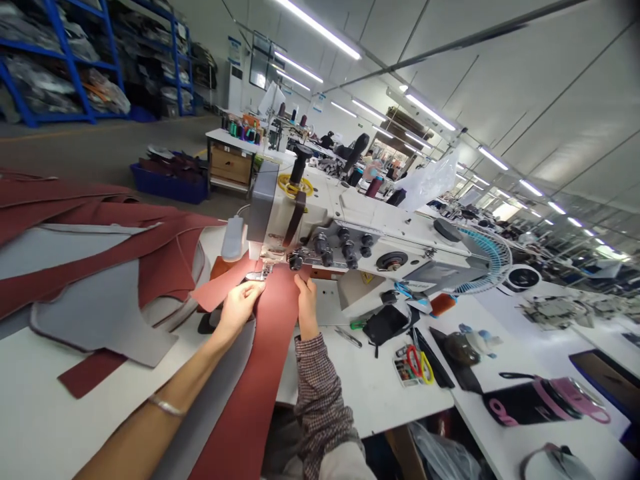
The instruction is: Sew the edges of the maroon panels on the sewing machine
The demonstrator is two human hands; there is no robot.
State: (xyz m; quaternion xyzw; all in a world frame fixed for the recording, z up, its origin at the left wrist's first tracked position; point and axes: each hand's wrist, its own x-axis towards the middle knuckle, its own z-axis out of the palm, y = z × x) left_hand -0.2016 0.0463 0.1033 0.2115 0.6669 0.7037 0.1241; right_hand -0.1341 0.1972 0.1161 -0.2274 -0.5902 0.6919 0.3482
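Note:
A long reddish-brown leather-like panel (273, 333) runs from my lap up under the presser foot (265, 270) of a white sewing machine (370, 220). My left hand (241, 308) is closed, thumb and fingers pinching the panel's left edge just in front of the foot. My right hand (307, 303) grips the right edge of the same panel, slightly right of the foot, with its thumb on the near side. Left of the foot lies another reddish-brown piece (220, 287). A grey-backed piece (220, 387) hangs below my left wrist. The needle tip is too small to make out.
Reddish-brown and grey cut pieces (100, 293) pile up on the left. On the table at right lie tweezers (349, 337), a black pouch (387, 325), scissors (420, 363) and a black-and-pink bottle (545, 400). A blue bin (170, 183) stands on the floor behind.

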